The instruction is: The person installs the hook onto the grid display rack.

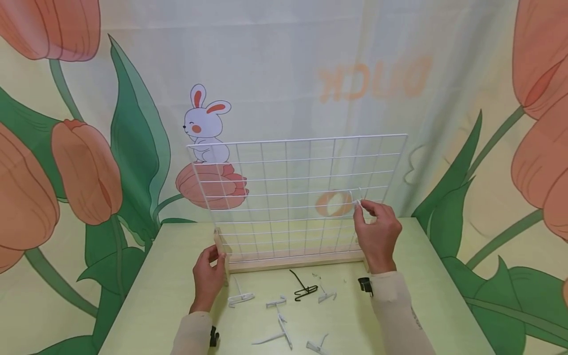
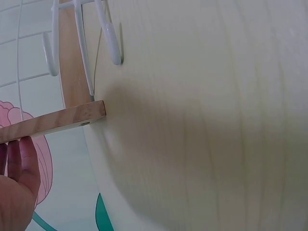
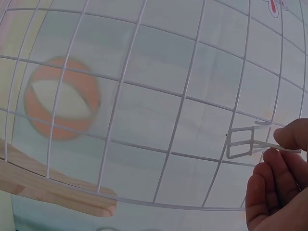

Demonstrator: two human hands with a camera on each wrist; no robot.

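Note:
A white wire grid panel (image 1: pixel 286 199) stands upright in a wooden stand (image 1: pixel 297 261) on the table. My left hand (image 1: pixel 207 277) grips the wooden side piece (image 2: pixel 57 120) at the stand's left end; its fingertips press that piece in the left wrist view, where the thumb is hidden. Between thumb and fingers, my right hand (image 1: pixel 379 234) pinches the stem of a white wire hook (image 3: pixel 240 143). The hook's rectangular back is up against the right part of the grid; I cannot tell whether it is hung on a wire.
Several loose white hooks, among them one (image 1: pixel 241 298) near the left hand and one (image 1: pixel 317 346) at the front, lie on the pale table (image 1: pixel 146 296). A black hook (image 1: pixel 306 291) lies before the stand. A printed curtain (image 1: pixel 275 74) hangs behind.

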